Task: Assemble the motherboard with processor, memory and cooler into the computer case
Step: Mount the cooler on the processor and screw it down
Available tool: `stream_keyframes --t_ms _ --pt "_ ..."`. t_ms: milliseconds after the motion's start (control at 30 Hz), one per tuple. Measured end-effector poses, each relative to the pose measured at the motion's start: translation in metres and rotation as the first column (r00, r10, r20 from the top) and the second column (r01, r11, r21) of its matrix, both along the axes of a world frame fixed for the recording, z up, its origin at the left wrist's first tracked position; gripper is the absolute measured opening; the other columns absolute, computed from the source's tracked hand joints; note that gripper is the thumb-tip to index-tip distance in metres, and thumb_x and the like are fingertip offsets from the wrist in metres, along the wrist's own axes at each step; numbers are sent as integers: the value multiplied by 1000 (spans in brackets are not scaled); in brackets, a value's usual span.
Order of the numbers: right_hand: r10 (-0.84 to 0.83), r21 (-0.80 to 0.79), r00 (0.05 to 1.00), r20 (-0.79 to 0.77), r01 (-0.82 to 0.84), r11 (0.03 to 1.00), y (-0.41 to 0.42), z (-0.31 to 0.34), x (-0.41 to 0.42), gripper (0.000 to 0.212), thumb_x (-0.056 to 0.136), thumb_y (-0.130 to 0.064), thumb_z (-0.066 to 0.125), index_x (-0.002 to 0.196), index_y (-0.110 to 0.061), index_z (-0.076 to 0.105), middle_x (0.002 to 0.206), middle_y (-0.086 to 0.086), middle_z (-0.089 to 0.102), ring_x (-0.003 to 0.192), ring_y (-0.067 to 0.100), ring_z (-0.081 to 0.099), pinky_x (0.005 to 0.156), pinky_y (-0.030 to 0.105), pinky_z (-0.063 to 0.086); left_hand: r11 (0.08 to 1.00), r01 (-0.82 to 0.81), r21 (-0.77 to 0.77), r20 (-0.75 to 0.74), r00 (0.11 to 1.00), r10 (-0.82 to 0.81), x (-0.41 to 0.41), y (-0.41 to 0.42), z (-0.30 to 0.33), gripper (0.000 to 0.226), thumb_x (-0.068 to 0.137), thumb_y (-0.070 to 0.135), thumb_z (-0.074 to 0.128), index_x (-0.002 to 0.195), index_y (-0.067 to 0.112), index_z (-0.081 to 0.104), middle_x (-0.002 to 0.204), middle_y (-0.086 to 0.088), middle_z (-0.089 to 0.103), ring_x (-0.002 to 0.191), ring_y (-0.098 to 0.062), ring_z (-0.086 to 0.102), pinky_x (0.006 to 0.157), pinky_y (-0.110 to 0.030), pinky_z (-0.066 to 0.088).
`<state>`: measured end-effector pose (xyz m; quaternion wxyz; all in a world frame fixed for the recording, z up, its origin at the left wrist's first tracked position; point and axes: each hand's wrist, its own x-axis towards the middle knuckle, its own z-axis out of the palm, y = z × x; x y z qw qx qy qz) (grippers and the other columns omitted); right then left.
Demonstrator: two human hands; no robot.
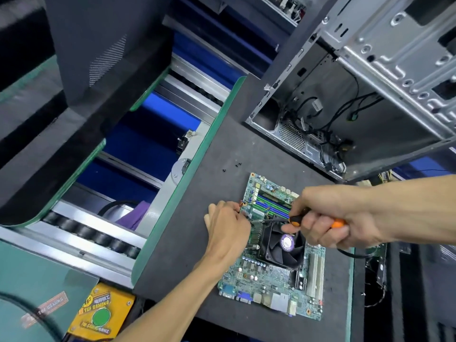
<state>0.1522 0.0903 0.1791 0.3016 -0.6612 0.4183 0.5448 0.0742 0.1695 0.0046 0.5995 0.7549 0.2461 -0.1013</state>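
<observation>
orange-and-black handled screwdriver [318, 219] clamped in the right hand [328, 218], fingers wrapped round the grip, and its dark shaft runs low and leftward to a screw at the far left corner of the black square cooler fan with the purple hub sticker [281, 243]. left hand [228, 224] is right there at that same corner, fingers curled down at the board's left edge; it looks to be steadying the cooler or the screw, though exactly what the fingertips pinch is hidden behind the knuckles.

so the step, by my read, is fastening the cooler down onto the green printed motherboard [269, 280], which lies flat on the dark grey foam mat [187, 218]. blue and green memory slots [271, 206] sit just beyond the fan. three small black screws [232, 167] lie loose on the mat, beyond the board's far end.

bare metal computer case [345, 107] stands open further back on the right, cables dangling inside, no board in it yet.

next call: keep the tip seated square in the screw head, hold the cooler level, then work the other corners evenly. after that, i reckon, the whole board gets lifted into that case.
</observation>
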Motion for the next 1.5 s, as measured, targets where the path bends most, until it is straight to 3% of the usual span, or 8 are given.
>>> stream_keyframes --t_ms 333,567,667,833,967,1100,1333,1500 --pt "637 -88 767 81 -631 771 -15 6 7 24 92 -8 55 70 -11 46 47 -1 38 31 9 25 30 11 16 998 26 55 14 1000 -27 -2 -2 -1 30 94 1 36 101 21 58 87 25 34 80 -4 18 89 -23 21" --pt "707 -478 -706 -50 -604 -637 -13 20 0 19 97 -30 49 90 -15 60 71 5 57 63 31 48 59 32 41 998 37 52 29 999 -39 -3 -2 -4 27 95 4 36 99 25 54 92 22 39 85 -3 20 89 -23 20" --pt "435 -397 -899 -51 -382 -835 -10 18 -9 6 90 -17 52 89 -14 57 67 6 48 55 29 35 56 34 30 1000 19 9 1 1000 -19 -3 -1 -5 29 95 5 35 102 26 55 91 23 33 92 -6 23 90 -23 22" --pt "776 -478 -631 11 -684 -550 -22 7 -7 26 93 -28 48 82 -9 61 68 11 56 57 31 49 57 34 49 999 35 -29 -8 999 -36 -3 1 -2 33 95 4 33 109 22 58 92 25 30 98 -9 25 97 -27 26" --pt "963 -382 257 80 -885 268 -20 -4 -12 31 99 -20 45 79 -5 63 47 2 49 38 20 43 43 21 40 999 31 -24 26 999 -31 -5 1 -3 29 97 4 34 102 24 55 92 25 31 86 -2 21 101 -31 29" --pt "351 -74 932 89 -346 935 -11 -3 0 30 103 -16 35 88 -2 56 43 -7 22 26 7 18 25 14 13 1000 20 -11 34 999 -20 -5 0 -2 32 94 2 35 88 28 53 91 25 31 82 -4 20 98 -32 29" --pt "411 -9 911 35 -411 912 -24 3 5 25 102 -19 41 83 -9 53 48 -7 20 30 5 17 28 13 11 999 52 -6 38 998 -52 -5 1 -2 27 95 5 35 101 25 52 90 27 28 89 -5 20 94 -29 24" --pt "919 -244 367 142 -887 391 -16 11 12 25 92 -14 56 68 -9 54 55 3 47 37 14 34 35 15 27 998 67 7 53 996 -67 -8 1 -5 27 97 8 34 103 27 51 91 26 31 91 -5 21 95 -29 26"
